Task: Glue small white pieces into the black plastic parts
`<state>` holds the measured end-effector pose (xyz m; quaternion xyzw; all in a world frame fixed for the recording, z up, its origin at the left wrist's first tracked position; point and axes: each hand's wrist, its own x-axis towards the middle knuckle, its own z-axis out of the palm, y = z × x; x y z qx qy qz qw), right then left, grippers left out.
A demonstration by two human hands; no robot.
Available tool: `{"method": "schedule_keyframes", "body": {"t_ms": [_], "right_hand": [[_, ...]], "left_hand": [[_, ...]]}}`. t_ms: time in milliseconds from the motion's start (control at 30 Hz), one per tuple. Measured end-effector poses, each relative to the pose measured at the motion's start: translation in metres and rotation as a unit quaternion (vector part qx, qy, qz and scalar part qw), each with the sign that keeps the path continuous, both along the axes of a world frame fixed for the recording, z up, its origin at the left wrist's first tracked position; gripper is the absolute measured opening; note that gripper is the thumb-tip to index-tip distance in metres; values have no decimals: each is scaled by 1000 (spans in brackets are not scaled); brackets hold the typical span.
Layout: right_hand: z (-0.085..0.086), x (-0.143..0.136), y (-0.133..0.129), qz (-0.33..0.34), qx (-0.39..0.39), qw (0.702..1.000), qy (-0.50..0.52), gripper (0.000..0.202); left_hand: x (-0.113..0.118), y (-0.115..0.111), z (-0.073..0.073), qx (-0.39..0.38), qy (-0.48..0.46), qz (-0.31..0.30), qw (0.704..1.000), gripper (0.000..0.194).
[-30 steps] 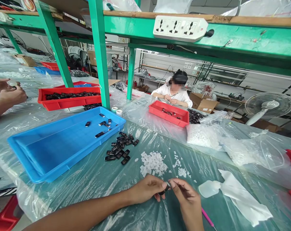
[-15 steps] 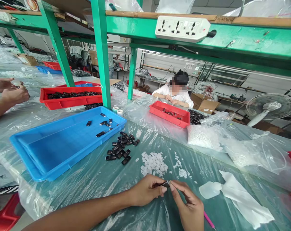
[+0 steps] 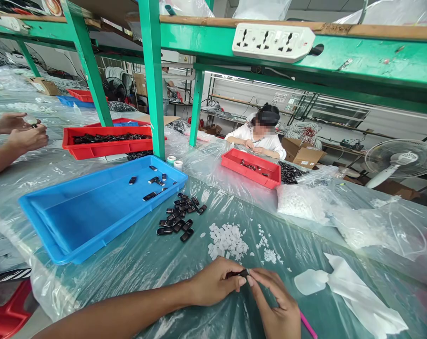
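Note:
My left hand (image 3: 215,285) and my right hand (image 3: 275,303) meet low in the middle, both pinching one small black plastic piece (image 3: 242,272) between their fingertips. A thin pink stick (image 3: 307,325) pokes out from under my right hand. Just beyond my hands lies a heap of small white plastic bits (image 3: 227,241). Farther left sits a pile of black pieces (image 3: 180,217). The blue tray (image 3: 68,221) at the left holds several black pieces in its far corner.
A small white bottle (image 3: 309,281) and a white cloth (image 3: 362,294) lie at the right. Bags of white parts (image 3: 300,201) sit behind them. A red tray (image 3: 250,167) stands before a seated person. Another person's hands (image 3: 24,134) work at far left beside a red tray (image 3: 103,143).
My fingers have shifted slightly around the black piece, the right fingertips closing onto its end. The view has drifted a little; nothing else on the table moved.

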<state>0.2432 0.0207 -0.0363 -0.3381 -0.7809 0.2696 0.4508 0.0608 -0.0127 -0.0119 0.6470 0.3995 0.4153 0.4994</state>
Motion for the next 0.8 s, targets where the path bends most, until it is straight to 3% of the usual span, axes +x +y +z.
{"method": "schedule_keyframes", "body": {"t_ms": [100,200,300,433,600,800], "right_hand": [[-5,2,4,13,-14,1000,-22,14],[-7,0,4,-3,-104,995,-12,19],[-6,-2,1,-40,-178,983,0,29],[-3,0,-1,-70,-185,980,17,33],[-5,4,5,-79,-185,979,22,36],[6,-4,-6,-107,-239,962,79,41]], "left_hand": [[-5,4,1,-83,-42,-45,995,46],[-8,8,4,-203,-132,-75,967,54],[-8,9,8,-257,-207,-75,941,56],[-6,9,8,-273,-242,-71,928,55],[-11,12,10,-240,-219,-47,945,44],[-29,22,35,-177,-239,115,948,51]]}}
